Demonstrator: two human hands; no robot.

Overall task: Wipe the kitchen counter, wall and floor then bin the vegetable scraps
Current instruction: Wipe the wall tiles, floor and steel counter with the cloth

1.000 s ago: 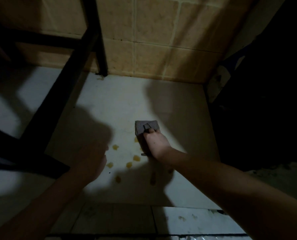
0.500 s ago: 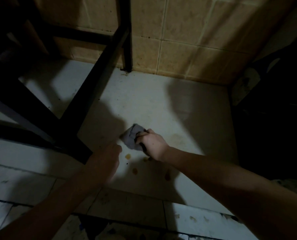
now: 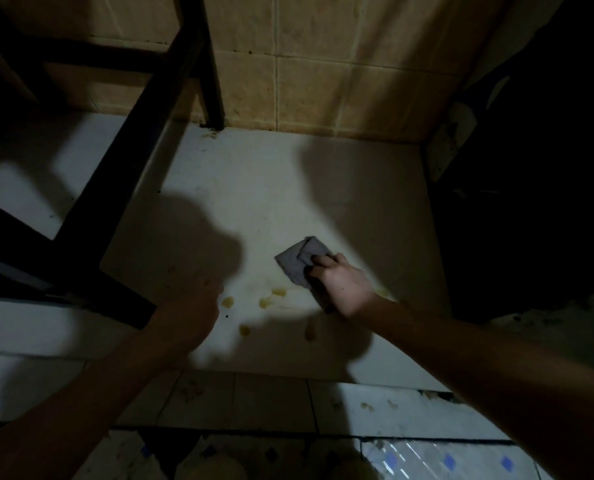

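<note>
Cloth (image 3: 300,265) has swung from left of the scraps back to the right, pinched under our right hand (image 3: 344,289) and pressed on the counter (image 3: 254,188). Yellow scraps (image 3: 278,292) remain just left of it, uncleared. Left hand (image 3: 191,306) hovers, loosely curled, empty.

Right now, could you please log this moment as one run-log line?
right hand: pressing grey cloth on white surface | left hand: closed, empty-looking | yellow scraps: beside cloth, unwiped
</note>
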